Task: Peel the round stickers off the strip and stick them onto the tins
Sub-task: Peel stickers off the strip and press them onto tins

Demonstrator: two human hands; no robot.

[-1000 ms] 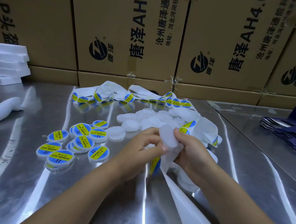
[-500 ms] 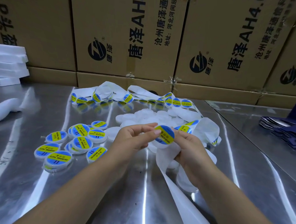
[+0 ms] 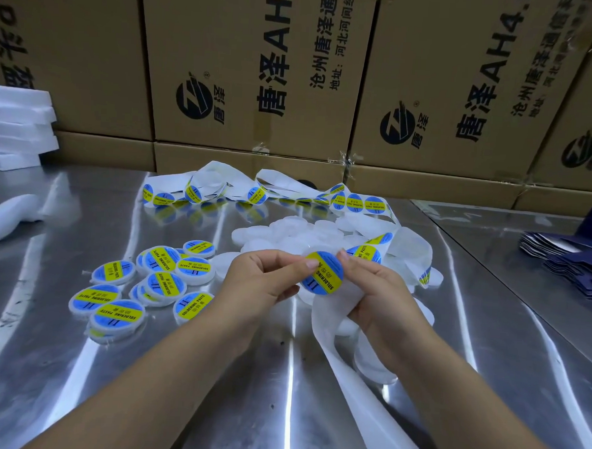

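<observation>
A white round tin with a blue and yellow sticker (image 3: 322, 273) on its face is held above the metal table (image 3: 279, 388). My left hand (image 3: 264, 281) pinches its left edge with thumb and fingers. My right hand (image 3: 376, 297) holds its right edge and also grips the white backing strip (image 3: 336, 350), which trails toward me. The strip (image 3: 357, 204) with several stickers loops across the back. Several labelled tins (image 3: 161, 275) lie in a cluster at the left. Plain white tins (image 3: 287, 234) are heaped behind my hands.
Cardboard boxes (image 3: 254, 67) wall off the back of the table. White foam trays (image 3: 15, 123) are stacked at the far left, with a white object (image 3: 3, 222) below them. Dark blue folded cartons (image 3: 570, 262) lie at the right, past a seam in the table.
A second ago the tin was bare and the sticker hung below my hands. Now the sticker is on the tin's face, and both hands have lifted slightly with it.
</observation>
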